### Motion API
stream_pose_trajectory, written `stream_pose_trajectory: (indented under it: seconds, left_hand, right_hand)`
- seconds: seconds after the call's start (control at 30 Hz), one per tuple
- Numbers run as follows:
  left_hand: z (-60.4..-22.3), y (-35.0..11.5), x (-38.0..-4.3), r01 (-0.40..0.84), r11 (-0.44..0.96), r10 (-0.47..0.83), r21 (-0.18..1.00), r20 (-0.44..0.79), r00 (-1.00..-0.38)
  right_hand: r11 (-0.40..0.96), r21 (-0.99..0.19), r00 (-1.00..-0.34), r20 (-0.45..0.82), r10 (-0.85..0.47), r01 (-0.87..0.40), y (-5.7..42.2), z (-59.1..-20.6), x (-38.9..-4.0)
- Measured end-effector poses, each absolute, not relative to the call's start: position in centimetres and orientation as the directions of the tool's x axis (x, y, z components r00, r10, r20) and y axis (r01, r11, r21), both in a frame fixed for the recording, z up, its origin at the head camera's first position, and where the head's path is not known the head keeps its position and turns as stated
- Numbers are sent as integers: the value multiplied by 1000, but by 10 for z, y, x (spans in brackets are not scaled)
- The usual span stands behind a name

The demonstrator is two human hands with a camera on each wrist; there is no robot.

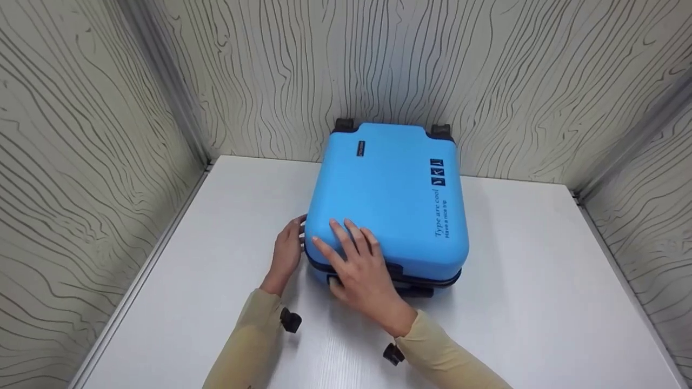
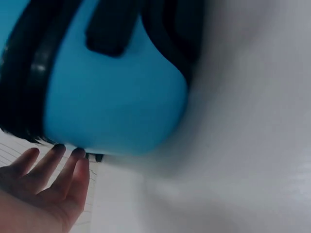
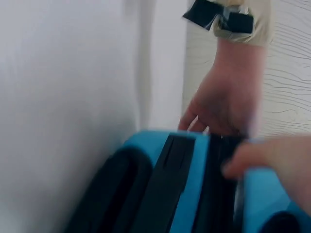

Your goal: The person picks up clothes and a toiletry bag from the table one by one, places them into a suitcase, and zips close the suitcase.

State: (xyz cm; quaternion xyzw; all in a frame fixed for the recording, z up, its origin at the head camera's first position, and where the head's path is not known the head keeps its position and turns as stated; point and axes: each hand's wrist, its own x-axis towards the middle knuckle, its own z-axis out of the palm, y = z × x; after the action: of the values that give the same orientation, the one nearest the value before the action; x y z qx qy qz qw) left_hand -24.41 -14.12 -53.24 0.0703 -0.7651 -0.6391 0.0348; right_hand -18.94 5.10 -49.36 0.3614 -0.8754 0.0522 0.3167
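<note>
One blue suitcase (image 1: 389,189) lies on the table (image 1: 530,281) far from my seat, right hand (image 1: 361,273) spread over its near left corner, left hand (image 1: 286,251) at its left side, fingers extended, and I expect it stiff, slick, bulky, best held by the black handle (image 1: 419,292).

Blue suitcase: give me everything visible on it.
The blue suitcase looks like smooth, rounded hard plastic, with black trim, a black handle, two visible black wheels, a small dark badge and dark lettering. It lies closed, printed face up, on the white table, wheels toward the wall. The right hand rests over its near edge; the left hand is at its left side, contact unclear.
</note>
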Motion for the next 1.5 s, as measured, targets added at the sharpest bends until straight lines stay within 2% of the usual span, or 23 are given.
stream_pose_trajectory:
  seconds: [0.1, 0.27, 0.33, 0.53, 0.77, 0.93, 1.1, 1.37, 1.5]
  left_hand:
    - [-523, -138, -241, -7, 184, -151, 983, 21, -988]
    - [-513, -134, -236, 70, 215, -145, 974, 103, -984]
    - [-509, -132, -233, 84, 218, -150, 972, 119, -981]
    - [-490, -122, -226, 145, 225, -139, 963, 179, -974]
    - [-479, -110, -225, 248, 327, -138, 912, 305, -942]
    - [-477, -106, -226, 336, 449, -129, 828, 432, -893]
    - [-475, -103, -226, 413, 531, -89, 740, 533, -841]
    - [-472, -98, -222, 483, 577, 12, 659, 585, -811]
    - [-472, -97, -222, 533, 615, 104, 581, 610, -785]
  right_hand:
    - [713, 51, -556, 588, -588, -700, 51, -491, -188]
    - [658, -62, -533, 646, -547, -750, 57, -485, -189]
    - [640, -114, -543, 653, -528, -760, 63, -480, -189]
    - [639, -252, -614, 655, -440, -727, 90, -466, -190]
    - [597, -366, -612, 740, -278, -714, 132, -449, -199]
    - [655, -448, -657, 747, -101, -609, 165, -436, -200]
    - [706, -550, -729, 681, 70, -445, 195, -429, -200]
    - [748, -605, -801, 574, 172, -273, 232, -437, -205]
    - [718, -669, -857, 471, 210, -192, 245, -451, -210]
